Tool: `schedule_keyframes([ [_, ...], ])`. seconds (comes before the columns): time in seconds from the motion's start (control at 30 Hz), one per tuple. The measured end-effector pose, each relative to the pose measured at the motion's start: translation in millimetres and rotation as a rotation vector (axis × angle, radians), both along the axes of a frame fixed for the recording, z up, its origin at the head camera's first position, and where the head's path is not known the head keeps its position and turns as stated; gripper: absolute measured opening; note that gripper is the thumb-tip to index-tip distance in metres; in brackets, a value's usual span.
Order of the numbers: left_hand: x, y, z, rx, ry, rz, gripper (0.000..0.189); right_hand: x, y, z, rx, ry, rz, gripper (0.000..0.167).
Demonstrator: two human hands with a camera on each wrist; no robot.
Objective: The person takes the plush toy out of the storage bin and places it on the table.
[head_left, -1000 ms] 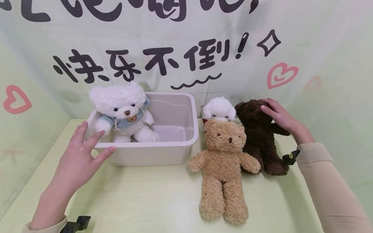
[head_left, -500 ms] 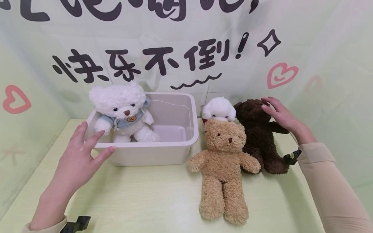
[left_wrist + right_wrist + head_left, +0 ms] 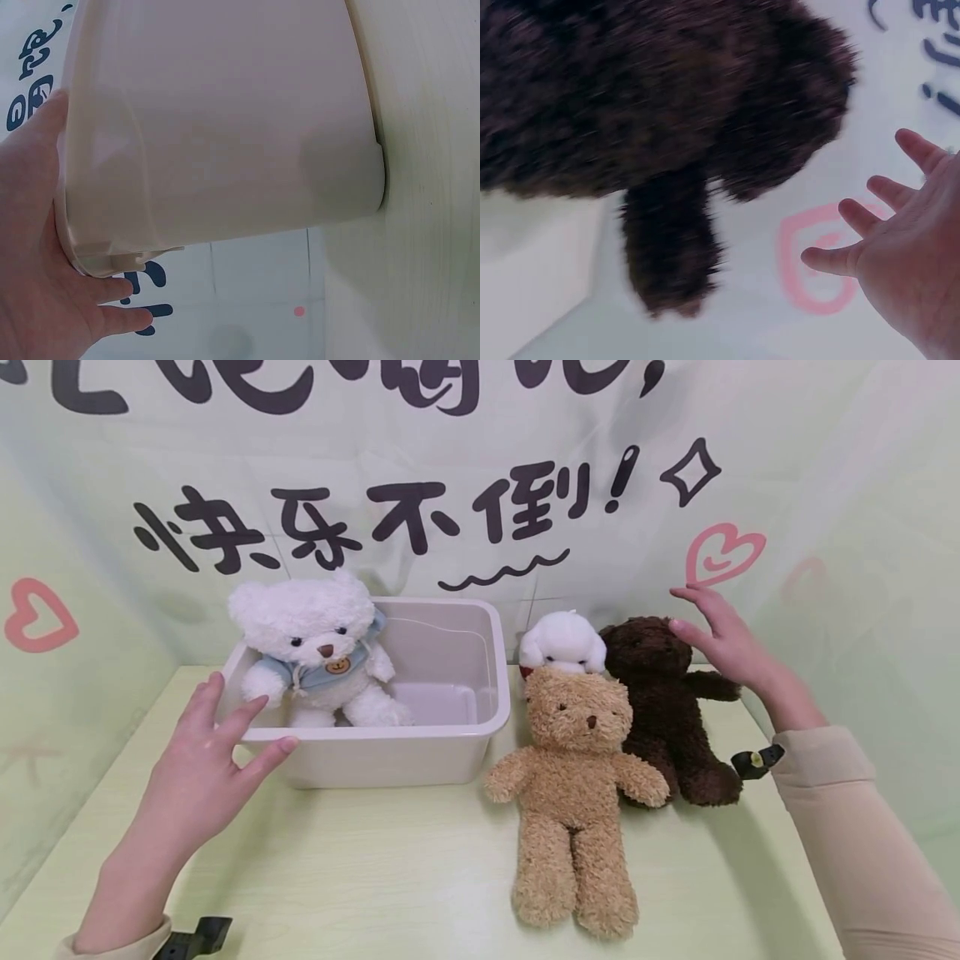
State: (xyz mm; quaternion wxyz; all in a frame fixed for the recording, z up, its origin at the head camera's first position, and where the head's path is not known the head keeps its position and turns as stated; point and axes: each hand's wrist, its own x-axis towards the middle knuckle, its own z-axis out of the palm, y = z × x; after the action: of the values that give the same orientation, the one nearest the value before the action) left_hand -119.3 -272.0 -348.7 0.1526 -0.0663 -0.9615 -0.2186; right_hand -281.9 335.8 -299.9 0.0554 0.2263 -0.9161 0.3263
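At the left front corner of the pale plastic storage bin (image 3: 390,762), my left hand (image 3: 191,768) rests on the rim with fingers spread. A white teddy bear (image 3: 300,618) in a blue hoodie sits inside the bin's left half. My right hand (image 3: 729,647), fingers extended, hovers beside the head of a dark brown teddy bear (image 3: 663,727) that leans at the back right. The right wrist view shows a gap between that hand's fingers and the fur (image 3: 667,105). In front of the dark bear lies a tan teddy bear (image 3: 573,785), partly covering a white plush toy (image 3: 566,639).
All the toys and the bin share a light wood-patterned table (image 3: 375,868). Behind it hangs a printed cloth backdrop (image 3: 450,435) with black lettering, close to the bin and the rear toys. Cloth walls stand at both sides.
My right hand has come off the dark brown bear's head, moving up and slightly right. The left hand and the other toys stay where they were.
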Motion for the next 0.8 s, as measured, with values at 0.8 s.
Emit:
schedule_keyframes([
  [0.8, 0.2, -1.6, -2.3, -0.007, 0.017, -0.008, 0.068, 17.8, -169, 120.1, 0.256, 0.168, 0.297, 0.072],
])
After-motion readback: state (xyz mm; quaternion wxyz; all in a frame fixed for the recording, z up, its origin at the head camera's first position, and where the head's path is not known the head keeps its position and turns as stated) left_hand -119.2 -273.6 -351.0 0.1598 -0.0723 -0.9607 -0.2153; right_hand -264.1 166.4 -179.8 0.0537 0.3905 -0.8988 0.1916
